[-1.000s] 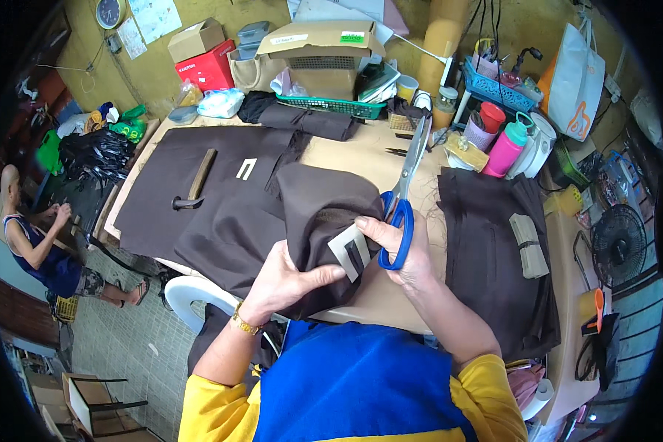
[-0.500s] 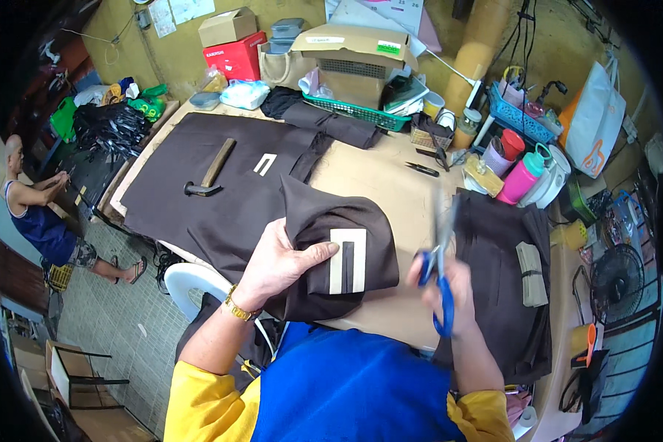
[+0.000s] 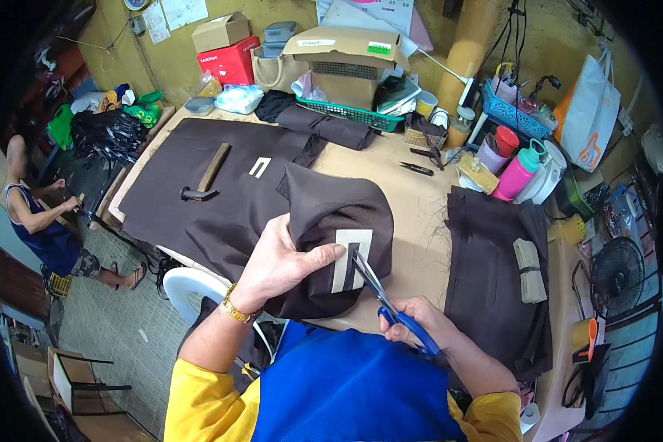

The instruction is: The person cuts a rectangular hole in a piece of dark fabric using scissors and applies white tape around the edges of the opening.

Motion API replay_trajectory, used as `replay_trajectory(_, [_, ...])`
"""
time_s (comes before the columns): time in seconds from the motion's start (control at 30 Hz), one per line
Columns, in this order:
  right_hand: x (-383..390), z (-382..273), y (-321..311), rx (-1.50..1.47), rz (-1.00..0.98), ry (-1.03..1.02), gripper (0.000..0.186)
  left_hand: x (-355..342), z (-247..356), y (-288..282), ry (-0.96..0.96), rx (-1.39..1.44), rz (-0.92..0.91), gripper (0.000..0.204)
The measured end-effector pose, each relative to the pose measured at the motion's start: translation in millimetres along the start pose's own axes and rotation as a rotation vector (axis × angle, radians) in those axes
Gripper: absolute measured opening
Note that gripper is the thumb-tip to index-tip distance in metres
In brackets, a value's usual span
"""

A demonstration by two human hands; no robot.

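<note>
1 scissors pair (image 3: 376,286) moved to 1 of 2 pale patches (image 3: 341,274).

Red box (image 3: 236,70): white lettering on its front
Cardboard box (image 3: 339,53): green sticker (image 3: 379,48) with dark characters — plus a white label (image 3: 309,43), its writing small
Calendar (image 3: 384,13): printed date numbers
White bag (image 3: 588,110): orange curved emblem (image 3: 591,152)
Wall sheets (image 3: 185,11): marks — too faint to read

The left hand (image 3: 287,258) grips dark fabric (image 3: 342,195), thumb (image 3: 323,257) at the edge of a pale patch (image 3: 339,276). The right hand (image 3: 420,317) holds blue-handled scissors (image 3: 388,306), tips at the patch's slot (image 3: 350,275).
</note>
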State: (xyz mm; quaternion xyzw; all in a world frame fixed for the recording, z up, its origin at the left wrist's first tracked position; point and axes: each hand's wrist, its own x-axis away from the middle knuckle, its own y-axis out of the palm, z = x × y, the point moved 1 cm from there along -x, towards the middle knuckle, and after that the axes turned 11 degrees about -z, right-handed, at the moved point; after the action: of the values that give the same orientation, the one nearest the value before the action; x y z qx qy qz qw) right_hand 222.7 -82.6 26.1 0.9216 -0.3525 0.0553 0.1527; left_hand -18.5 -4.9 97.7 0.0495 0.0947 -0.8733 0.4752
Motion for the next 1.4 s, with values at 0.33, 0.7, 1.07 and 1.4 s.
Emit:
replay_trajectory(0.33, [-16,-4,0,0.040,0.011,-0.104,0.028,0,-3,7,0.009,-0.014,-0.093,0.033])
replay_trajectory(0.7, [-19,-6,0,0.099,0.037,-0.120,0.032,1,1,9,0.003,-0.038,-0.084,0.033])
replay_trajectory(1.07, [-19,-5,0,0.113,0.059,-0.153,0.033,0,-1,9,-0.010,-0.027,-0.076,0.032])
replay_trajectory(1.4, [-24,4,-11,0.068,-0.010,-0.062,0.029,0,-10,5,0.001,-0.101,-0.012,0.028])
